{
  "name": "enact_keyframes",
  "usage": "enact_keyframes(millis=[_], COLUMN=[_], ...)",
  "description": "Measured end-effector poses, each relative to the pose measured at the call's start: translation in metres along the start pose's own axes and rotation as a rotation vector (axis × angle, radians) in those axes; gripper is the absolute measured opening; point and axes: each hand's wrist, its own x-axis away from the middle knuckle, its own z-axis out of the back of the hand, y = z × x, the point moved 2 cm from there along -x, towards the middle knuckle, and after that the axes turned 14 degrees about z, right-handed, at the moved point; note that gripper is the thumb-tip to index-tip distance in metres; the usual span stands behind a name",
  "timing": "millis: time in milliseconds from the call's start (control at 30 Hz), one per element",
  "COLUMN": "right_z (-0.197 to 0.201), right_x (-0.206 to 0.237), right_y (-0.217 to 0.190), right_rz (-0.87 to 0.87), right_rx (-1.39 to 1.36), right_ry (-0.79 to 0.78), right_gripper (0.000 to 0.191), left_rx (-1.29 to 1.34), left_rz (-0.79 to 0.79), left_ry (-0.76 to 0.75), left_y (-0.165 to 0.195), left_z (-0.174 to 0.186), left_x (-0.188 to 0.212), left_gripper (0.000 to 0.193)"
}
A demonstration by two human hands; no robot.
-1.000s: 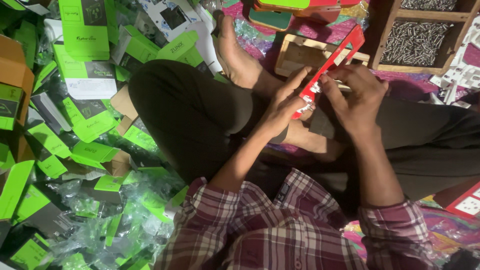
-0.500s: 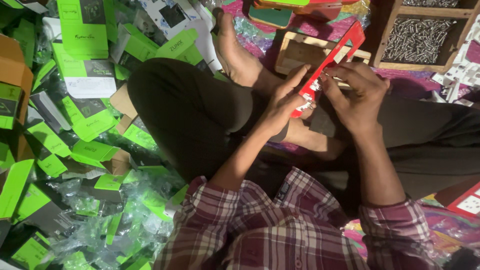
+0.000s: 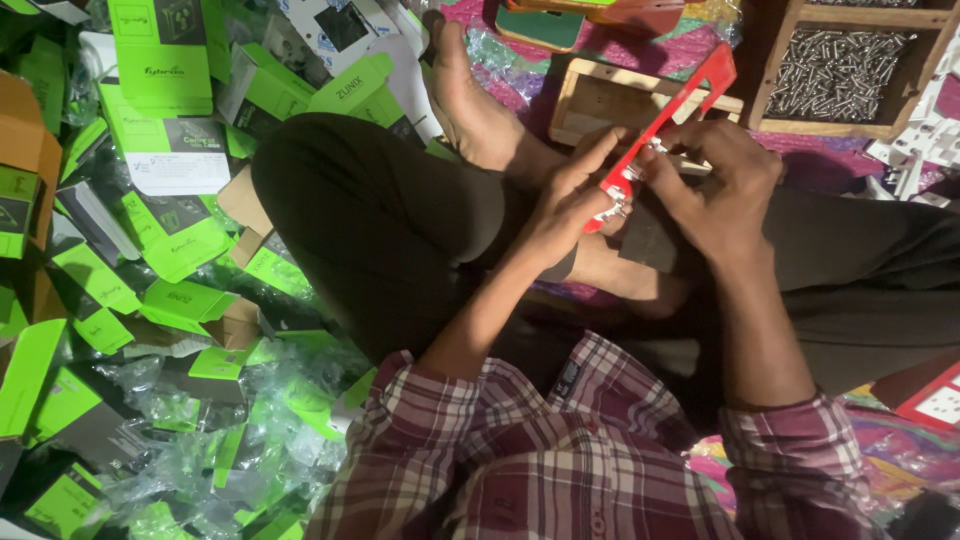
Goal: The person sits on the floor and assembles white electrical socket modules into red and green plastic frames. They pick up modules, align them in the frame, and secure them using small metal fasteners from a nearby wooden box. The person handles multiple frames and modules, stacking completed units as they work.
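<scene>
Two hands, left hand and right hand, grip a stiff, light-looking red plastic frame by its lower edge; screw tray at one o'clock.

boxes left of lap | frame between hands | screw tray beyond right hand

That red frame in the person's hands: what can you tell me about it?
The red frame looks like thin moulded plastic, a rectangular outline with an open middle. It slants from upper right down to lower left above the person's lap. The left hand pinches its lower end and the right hand works beside small pale fittings there. Its upper corner juts out over a wooden tray.
</scene>
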Motion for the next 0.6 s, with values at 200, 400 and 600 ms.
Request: enact_keyframes(millis=[200,400,600], right_z=[-0.002,0.0,0.0], right_x=[0.005,0.004,0.01], right_y=[0.008,0.01,0.016], right_rz=[-0.222,-0.377,-0.353], right_rx=[-0.216,-0.519,-0.401], right_ry=[0.106,0.242,0.14], right_gripper=[0.013,0.014,0.016], left_rx=[-0.071,-0.104,-0.13], left_rz=[-0.104,-0.077,-0.116], left_ry=[-0.001,-0.035,-0.051], left_y=[-0.002,0.003,0.005], left_z=[-0.001,0.0,-0.002], left_x=[-0.001,0.002,0.003], left_gripper=[0.063,0.062,0.067])
